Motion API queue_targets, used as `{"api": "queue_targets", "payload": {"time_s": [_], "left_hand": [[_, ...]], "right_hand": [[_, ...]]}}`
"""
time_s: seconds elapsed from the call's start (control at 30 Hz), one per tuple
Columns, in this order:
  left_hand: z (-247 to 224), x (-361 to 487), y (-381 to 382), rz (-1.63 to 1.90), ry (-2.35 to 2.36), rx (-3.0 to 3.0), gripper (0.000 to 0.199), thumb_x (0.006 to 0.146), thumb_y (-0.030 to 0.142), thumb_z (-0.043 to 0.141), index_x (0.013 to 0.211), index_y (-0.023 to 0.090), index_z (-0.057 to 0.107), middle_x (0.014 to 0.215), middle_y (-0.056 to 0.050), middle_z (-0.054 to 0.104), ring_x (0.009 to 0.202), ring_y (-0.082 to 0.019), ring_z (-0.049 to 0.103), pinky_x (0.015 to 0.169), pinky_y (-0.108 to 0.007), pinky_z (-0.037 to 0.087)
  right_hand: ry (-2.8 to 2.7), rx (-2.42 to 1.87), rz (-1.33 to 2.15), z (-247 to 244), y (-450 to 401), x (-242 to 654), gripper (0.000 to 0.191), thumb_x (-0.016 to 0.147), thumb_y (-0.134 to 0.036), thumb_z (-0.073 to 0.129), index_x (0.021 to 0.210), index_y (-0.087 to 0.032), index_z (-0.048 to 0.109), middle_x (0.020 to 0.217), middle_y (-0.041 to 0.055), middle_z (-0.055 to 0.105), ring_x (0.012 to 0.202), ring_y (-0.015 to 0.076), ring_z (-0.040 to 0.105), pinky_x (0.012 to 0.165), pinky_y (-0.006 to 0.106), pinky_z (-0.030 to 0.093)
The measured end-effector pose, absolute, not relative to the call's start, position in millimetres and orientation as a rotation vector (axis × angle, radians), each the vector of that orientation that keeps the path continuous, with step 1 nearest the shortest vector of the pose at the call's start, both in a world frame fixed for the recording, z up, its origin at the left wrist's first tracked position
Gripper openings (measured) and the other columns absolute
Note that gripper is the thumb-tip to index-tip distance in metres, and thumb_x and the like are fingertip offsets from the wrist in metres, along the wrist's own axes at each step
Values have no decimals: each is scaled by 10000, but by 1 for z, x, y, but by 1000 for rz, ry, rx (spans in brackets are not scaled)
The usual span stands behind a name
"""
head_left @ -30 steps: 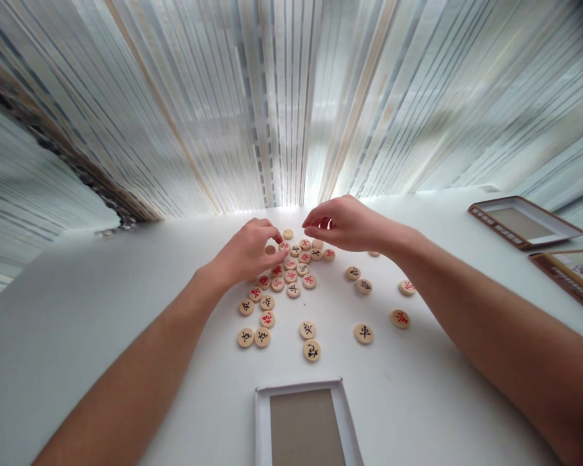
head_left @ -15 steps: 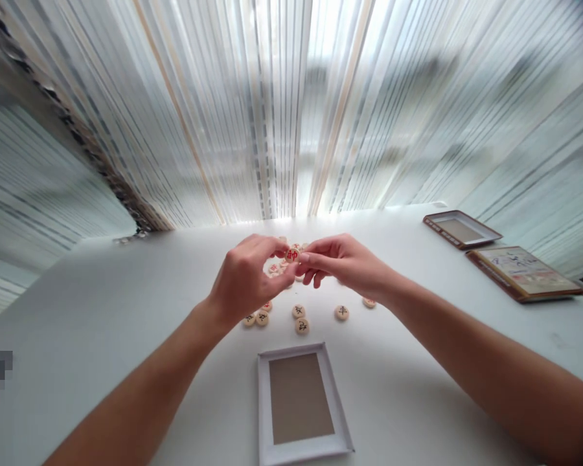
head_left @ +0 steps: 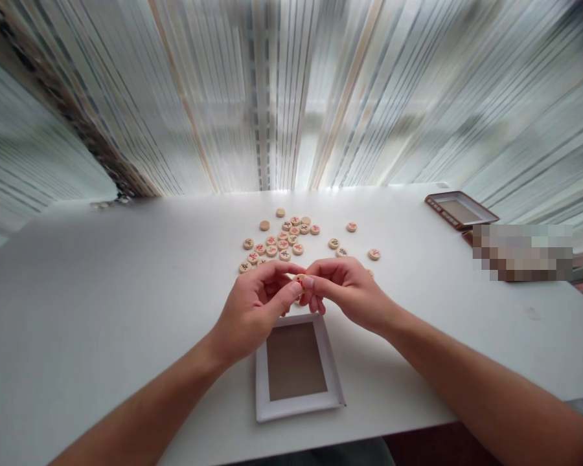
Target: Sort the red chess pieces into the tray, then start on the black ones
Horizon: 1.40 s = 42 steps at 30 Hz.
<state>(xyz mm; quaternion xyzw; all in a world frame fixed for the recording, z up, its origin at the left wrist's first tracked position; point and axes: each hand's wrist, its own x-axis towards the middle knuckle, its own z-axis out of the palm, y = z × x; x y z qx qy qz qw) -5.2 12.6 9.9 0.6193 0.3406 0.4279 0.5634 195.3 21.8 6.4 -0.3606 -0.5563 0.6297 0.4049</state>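
A round wooden Chinese chess piece with a red character is pinched between both hands, partly covered by the thumbs. My left hand is closed on its left side, and my right hand grips it from the right. Both hands hover just beyond the far edge of a white open box tray with a brown inner base. Behind the hands lie several loose Chinese chess pieces, marked in red or black, some with a blank side up. My fingers hide some of them.
A white table carries everything. Toward the back right lies a brown-edged box lid, with a flat box, partly pixelated, in front of it. A striped sheer curtain hangs behind the table.
Both hands, still pinching the piece, have come down and nearer to the tray. More of the scattered pieces now show behind them. The camera view has tilted downward.
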Motion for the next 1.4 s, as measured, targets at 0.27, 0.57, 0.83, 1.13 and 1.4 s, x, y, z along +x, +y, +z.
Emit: {"api": "queue_targets", "payload": {"time_s": [0.27,0.57,0.83,1.13,1.4], "left_hand": [[3,-4,3,1065,838,1350,86,980,197,746,1053,161,776,807,0,770,670,-80,683,623,-142,574],[6,-4,1,1081,826,1287,134,952,137,758,1060,185,821,768,11,789,614,-85,699,605,-161,607],[6,-5,1,1015,782,1189,147,944,148,777,1088,151,810,757,-17,806,619,-121,746,617,-209,653],[5,0,-2,1072,775,1374,278,899,9,746,1084,198,834,807,13,816,668,-93,761,652,-149,645],[8,-4,2,1049,837,1177,166,932,141,797,1094,152,832,756,-18,805,641,-133,762,653,-218,674]], "right_hand": [[-1624,-899,1314,2,5,199,161,985,-278,791,879,-162,758,714,3,727,621,94,597,570,199,476],[-1458,-831,1578,7,3,199,253,1050,-373,721,919,-163,773,760,27,746,642,108,653,593,206,544],[-1342,-841,1722,4,4,200,355,1027,-471,740,909,-136,747,769,71,770,647,136,671,592,242,543],[-1275,-977,1637,6,4,196,377,894,-429,890,726,-139,716,557,-11,658,445,76,549,445,182,439],[-1016,-852,1804,2,3,188,276,915,-412,877,932,-152,785,707,14,737,538,104,655,469,183,511]]}}
